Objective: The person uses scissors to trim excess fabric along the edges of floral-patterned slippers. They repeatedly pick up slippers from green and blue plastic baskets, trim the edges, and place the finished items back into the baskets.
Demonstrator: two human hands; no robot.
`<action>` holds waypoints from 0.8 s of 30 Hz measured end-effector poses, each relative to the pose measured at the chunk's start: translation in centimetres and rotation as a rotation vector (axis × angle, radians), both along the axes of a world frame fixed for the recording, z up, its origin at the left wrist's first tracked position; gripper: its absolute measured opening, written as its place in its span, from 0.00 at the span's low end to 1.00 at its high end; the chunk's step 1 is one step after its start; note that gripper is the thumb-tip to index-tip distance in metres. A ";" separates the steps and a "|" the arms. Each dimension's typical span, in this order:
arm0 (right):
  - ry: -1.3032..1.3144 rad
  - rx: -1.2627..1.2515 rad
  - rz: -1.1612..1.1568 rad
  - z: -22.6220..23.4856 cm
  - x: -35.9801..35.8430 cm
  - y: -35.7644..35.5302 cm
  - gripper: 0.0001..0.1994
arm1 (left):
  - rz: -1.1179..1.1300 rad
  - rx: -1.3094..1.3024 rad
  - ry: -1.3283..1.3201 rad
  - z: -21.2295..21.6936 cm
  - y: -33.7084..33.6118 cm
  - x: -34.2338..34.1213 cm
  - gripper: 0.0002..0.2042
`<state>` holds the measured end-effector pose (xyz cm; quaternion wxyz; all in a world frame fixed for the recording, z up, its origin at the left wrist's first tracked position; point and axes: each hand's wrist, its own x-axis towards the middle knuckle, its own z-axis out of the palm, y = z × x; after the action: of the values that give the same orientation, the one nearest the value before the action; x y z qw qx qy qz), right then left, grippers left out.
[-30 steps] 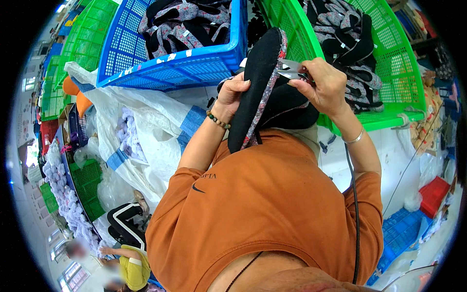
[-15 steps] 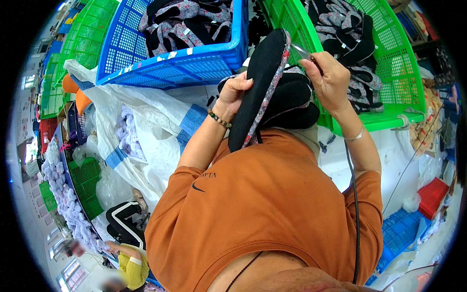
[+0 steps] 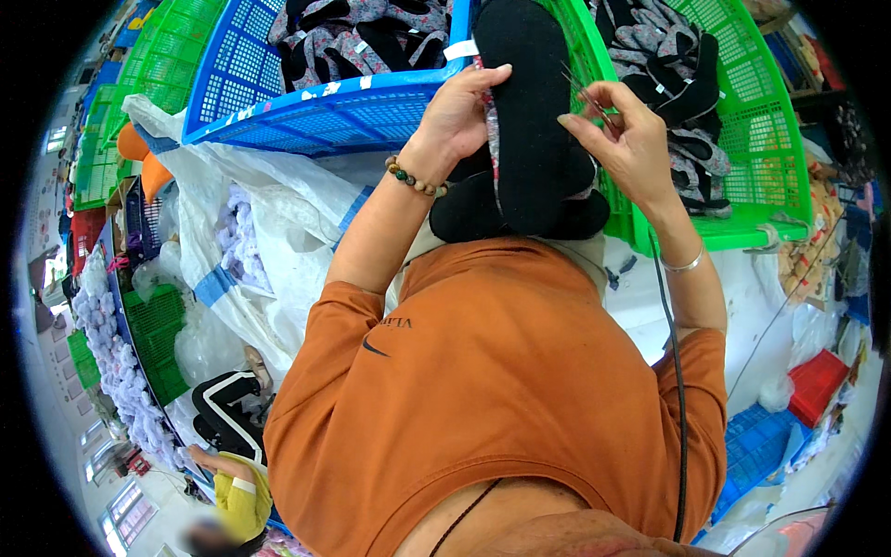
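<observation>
White floor (image 3: 640,311) shows by one big blue plastic basket (image 3: 325,104) and one big green plastic basket (image 3: 763,176), both holding flowery grey-and-black cloth slippers (image 3: 371,42), too many to count. One long black cloth slipper (image 3: 527,102) is between the left hand (image 3: 461,119), pinching its edge, and the right hand (image 3: 633,141), gripping one thin metal tool (image 3: 597,106).

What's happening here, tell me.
The person's left hand holds a slipper, its black sole toward the camera. The right hand holds scissors at the slipper's right edge; whether they touch it is unclear. More slippers sit in the blue basket and the green basket ahead.
</observation>
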<state>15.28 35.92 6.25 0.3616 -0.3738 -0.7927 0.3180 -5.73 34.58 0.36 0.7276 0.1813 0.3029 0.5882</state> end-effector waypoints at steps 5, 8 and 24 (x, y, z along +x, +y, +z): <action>0.055 -0.189 0.014 -2.0 -0.2 1.7 0.23 | -0.094 0.068 0.040 3.2 -2.4 1.7 0.19; 0.263 -0.475 0.127 -3.0 0.0 2.1 0.18 | -0.116 0.227 0.262 3.2 -3.0 1.8 0.19; 0.398 -0.217 -0.141 -4.2 -0.7 2.5 0.10 | 0.046 0.362 1.045 0.9 -5.5 3.3 0.16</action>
<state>14.60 38.40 2.07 0.4897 -0.3950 -0.6390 0.4426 -2.47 29.13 1.26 0.4247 0.5644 0.5217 0.4784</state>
